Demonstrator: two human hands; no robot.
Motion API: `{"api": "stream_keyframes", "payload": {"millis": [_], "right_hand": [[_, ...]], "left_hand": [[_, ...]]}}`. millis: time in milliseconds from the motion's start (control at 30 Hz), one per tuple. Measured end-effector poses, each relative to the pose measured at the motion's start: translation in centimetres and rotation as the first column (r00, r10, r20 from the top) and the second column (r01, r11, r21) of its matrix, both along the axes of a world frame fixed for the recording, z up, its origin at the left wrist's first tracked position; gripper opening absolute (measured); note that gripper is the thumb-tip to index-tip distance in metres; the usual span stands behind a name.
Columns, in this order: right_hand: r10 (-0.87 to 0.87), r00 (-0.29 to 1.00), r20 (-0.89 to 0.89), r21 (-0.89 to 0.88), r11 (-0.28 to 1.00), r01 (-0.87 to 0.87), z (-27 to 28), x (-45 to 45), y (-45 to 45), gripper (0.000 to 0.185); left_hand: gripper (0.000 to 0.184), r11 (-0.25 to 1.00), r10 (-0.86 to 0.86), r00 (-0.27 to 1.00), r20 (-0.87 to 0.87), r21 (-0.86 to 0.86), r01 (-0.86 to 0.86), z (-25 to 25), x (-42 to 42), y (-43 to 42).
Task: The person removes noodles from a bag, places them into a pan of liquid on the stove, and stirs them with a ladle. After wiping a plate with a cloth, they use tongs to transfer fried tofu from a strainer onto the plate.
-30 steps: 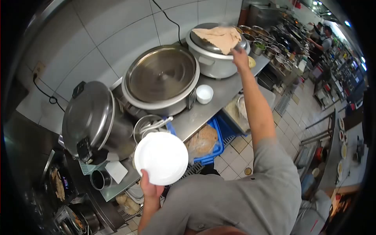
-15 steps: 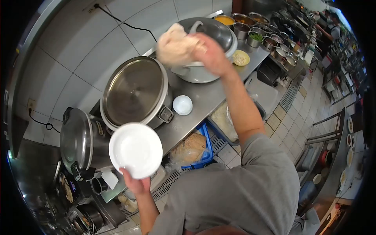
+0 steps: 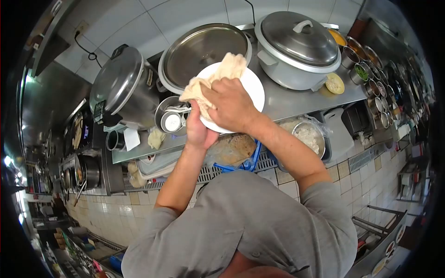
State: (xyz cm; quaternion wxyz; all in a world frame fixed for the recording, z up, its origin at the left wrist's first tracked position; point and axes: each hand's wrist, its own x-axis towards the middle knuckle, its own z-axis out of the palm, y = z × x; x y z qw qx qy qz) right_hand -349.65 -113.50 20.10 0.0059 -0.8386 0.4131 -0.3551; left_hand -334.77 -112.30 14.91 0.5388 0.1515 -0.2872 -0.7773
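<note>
A: What lies at the centre?

B: A cloth (image 3: 237, 65), pale and bunched, resting on the upper face of a white plate (image 3: 255, 90). The plate is held up, tilted, in front of the wide pot (image 3: 197, 51).

A: How do the hands stand?

B: The right hand (image 3: 232, 104) covers part of the cloth, its fingers curled into it, pressing it against the plate. The left hand (image 3: 201, 131) grips the plate's near-left edge, thumb on top; its other fingers are mostly hidden.

A: And the surroundings?

B: Left of the plate, a steel pan (image 3: 161, 112) contains a white cup (image 3: 173, 122); farther left stands a tall pot (image 3: 123, 81), lid down. To the right, a lidded cooker (image 3: 289, 76) occupies the counter (image 3: 282, 103), a yellow bowl (image 3: 334, 84) just beside it. Metal tubs (image 3: 360, 72) of food stand farther right.
</note>
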Motion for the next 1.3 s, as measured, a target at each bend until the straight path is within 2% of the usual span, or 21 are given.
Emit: {"api": "stream_keyframes", "payload": {"millis": [167, 233, 267, 333, 367, 433, 500, 567, 633, 733, 800, 900, 967, 1033, 1067, 1100, 1133, 1167, 1200, 1233, 1300], "right_hand": [[0.099, 0.994, -0.055, 0.033, 0.995, -0.097, -3.0, -4.3, 2.1, 0.042], [-0.229, 0.973, -0.037, -0.087, 0.97, 0.226, -4.3, -5.8, 0.5, 0.034], [-0.228, 0.973, -0.038, -0.077, 0.971, 0.225, -4.4, -5.2, -0.4, 0.034], [-0.192, 0.956, 0.221, -0.243, 0.939, 0.244, -3.6, -2.0, -2.8, 0.031], [-0.002, 0.978, 0.211, -0.166, 0.985, 0.038, -3.7, -0.2, -2.5, 0.03], [0.133, 0.988, 0.079, 0.103, 0.985, -0.141, -2.4, 2.4, 1.4, 0.033], [0.184, 0.98, 0.07, 0.145, 0.97, -0.193, -2.9, 2.0, 4.3, 0.033], [0.268, 0.963, 0.041, 0.194, 0.943, -0.27, -3.5, 0.6, 4.6, 0.034], [0.012, 0.994, 0.107, -0.019, 1.0, -0.01, -4.1, -0.6, 3.3, 0.026], [-0.242, 0.966, 0.091, -0.079, 0.965, 0.249, -3.3, 0.3, 0.0, 0.03], [-0.091, 0.992, 0.083, -0.091, 0.991, 0.098, -3.7, 4.4, -1.1, 0.034], [0.266, 0.962, -0.061, 0.092, 0.961, -0.26, -4.4, 5.6, 3.1, 0.034], [0.318, 0.948, -0.005, 0.043, 0.947, -0.317, -5.6, 2.9, 2.9, 0.034], [0.012, 1.0, -0.026, 0.037, 0.999, -0.011, -9.1, -3.1, -1.1, 0.041], [-0.209, 0.976, -0.062, 0.251, 0.943, 0.218, -9.4, -6.8, -3.9, 0.046], [-0.219, 0.976, -0.018, -0.057, 0.974, 0.218, -11.6, -12.9, -8.2, 0.044], [-0.357, 0.934, 0.016, -0.221, 0.91, 0.352, -10.4, -17.4, -11.1, 0.049], [-0.296, 0.926, 0.234, -0.274, 0.894, 0.355, -8.8, -21.5, -14.5, 0.046], [-0.477, 0.866, 0.149, -0.127, 0.86, 0.495, -3.5, -21.8, -15.2, 0.042], [-0.598, 0.783, 0.172, -0.266, 0.737, 0.621, -2.4, -24.4, -18.8, 0.04], [-0.683, 0.728, 0.062, -0.341, 0.671, 0.658, -1.1, -29.6, -26.2, 0.043]], "left_hand": [[0.073, 0.997, 0.08, 0.995, -0.066, -0.011, -0.081, -0.1, 0.3, 1.1], [0.074, 0.986, 0.156, 0.988, -0.005, -0.057, -0.156, -0.2, 0.7, 2.0], [0.073, 0.992, 0.118, 0.993, 0.03, -0.038, -0.116, -0.6, 0.9, 2.3], [0.073, 0.997, 0.079, 0.996, 0.044, -0.005, -0.079, -0.5, 0.4, 2.4], [0.073, 0.999, 0.036, 0.997, 0.066, 0.033, -0.038, -0.4, 0.3, 2.5], [0.077, 0.989, 0.055, 0.994, -0.09, 0.141, -0.042, -1.9, 2.0, 1.6], [0.075, 0.998, 0.047, 0.98, -0.196, 0.044, -0.039, -2.8, 3.6, 1.9], [0.073, 0.987, 0.152, 0.983, -0.101, 0.075, -0.145, -1.9, 3.8, 2.4], [0.071, 0.954, 0.281, 0.96, 0.002, 0.106, -0.28, -1.5, 4.6, 3.1], [0.064, 0.992, 0.091, 0.996, 0.013, 0.088, -0.092, -1.5, 4.8, 3.3], [0.061, 0.99, 0.074, 0.997, 0.009, 0.116, -0.075, -1.9, 4.5, 3.5], [0.065, 0.997, 0.063, 0.972, -0.228, 0.066, -0.049, -3.0, 6.7, 3.3], [0.067, 0.993, 0.114, 0.974, -0.197, 0.036, -0.109, -3.0, 9.3, 4.1], [0.068, 0.984, 0.177, 0.973, -0.15, 0.046, -0.172, -3.5, 10.8, 5.1], [0.067, 0.993, 0.094, 0.977, -0.192, 0.093, -0.077, -3.8, 11.6, 6.0], [0.065, 0.992, 0.009, 0.972, -0.236, 0.128, 0.022, -3.9, 12.2, 7.0], [0.066, 0.978, 0.088, 0.983, -0.162, 0.203, -0.054, -3.0, 12.5, 8.2], [0.066, 0.978, 0.111, 0.981, -0.158, 0.194, -0.079, -3.0, 13.4, 8.7], [0.067, 0.98, 0.113, 0.975, -0.191, 0.183, -0.077, -3.2, 14.1, 9.4], [0.067, 0.982, 0.113, 0.969, -0.221, 0.171, -0.076, -3.4, 15.2, 10.1], [0.066, 0.979, 0.142, 0.968, -0.206, 0.172, -0.107, -4.1, 18.2, 11.8]]}}
